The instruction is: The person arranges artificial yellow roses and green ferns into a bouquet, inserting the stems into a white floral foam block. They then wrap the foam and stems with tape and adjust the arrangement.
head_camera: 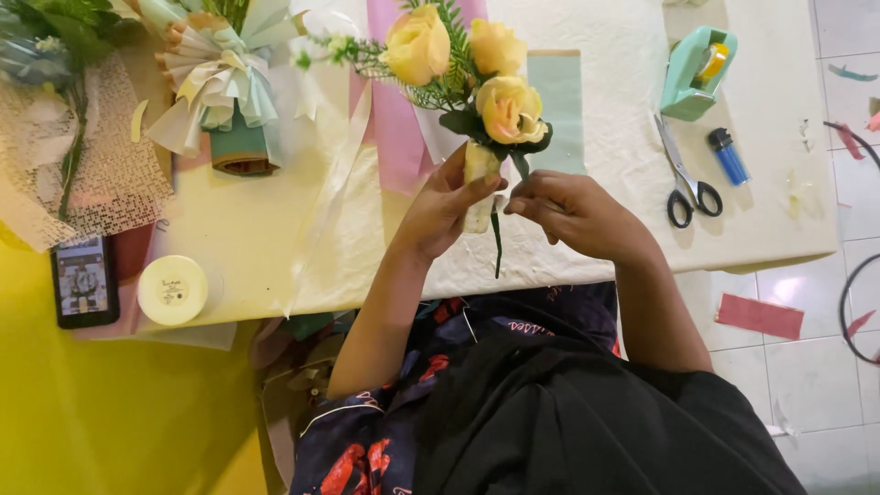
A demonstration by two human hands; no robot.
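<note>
Holding center stage is a small bunch of yellow roses (477,78) with fern sprigs, kept upright over the near edge of the white table (605,110). The stems are bundled in a pale wrap, and one dark green stem pokes out below the grip. The left hand (440,209) is curled around that wrapped stem section, thumb laid across the front, so it's closed on the bunch. The right hand (577,213) sits just beside it, fingers bent and pinched together against the side of the stems; whether it's gripping something tiny like tape, I honestly can't tell.

Behind the flowers there's a pink paper sheet (390,110) and a mint green sheet (557,105) lying flat on the table. Off to the right: a mint tape dispenser (697,71), black-handled scissors (686,179), and a blue lighter (729,156), all near each other but not touching. Over on the left there's a finished wrapped bouquet (220,78) with fanned pastel paper and ribbon, some cream mesh wrap (92,174), a round cream tin (172,290), and a phone (84,280) lying face up near the corner. Paper scraps are scattered on the tiled floor (807,367) to the right.
</note>
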